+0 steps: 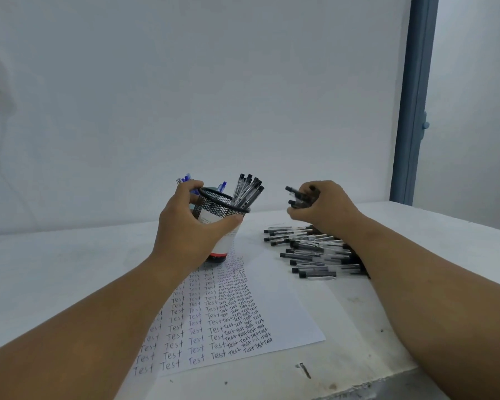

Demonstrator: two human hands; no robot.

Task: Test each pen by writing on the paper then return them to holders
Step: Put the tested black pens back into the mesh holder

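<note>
Pens (299, 196) bunched in your right hand (319, 206) are light, slick plastic, so keep squeezing mid-barrel while your left hand (185, 226) grips the mesh holder (223, 206), more lying piled (315, 249) beside the paper (286, 307).

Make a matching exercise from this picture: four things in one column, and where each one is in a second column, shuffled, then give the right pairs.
Things
1. mesh holder
2. bundle of black pens
3. pile of black pens
4. paper

Places
A. loose on the table, under the right forearm
B. gripped in the right hand
C. flat on the table, covered with rows of "Test"
D. gripped by the left hand, tilted, black pens inside

Pairs: 1-D, 2-B, 3-A, 4-C
</note>
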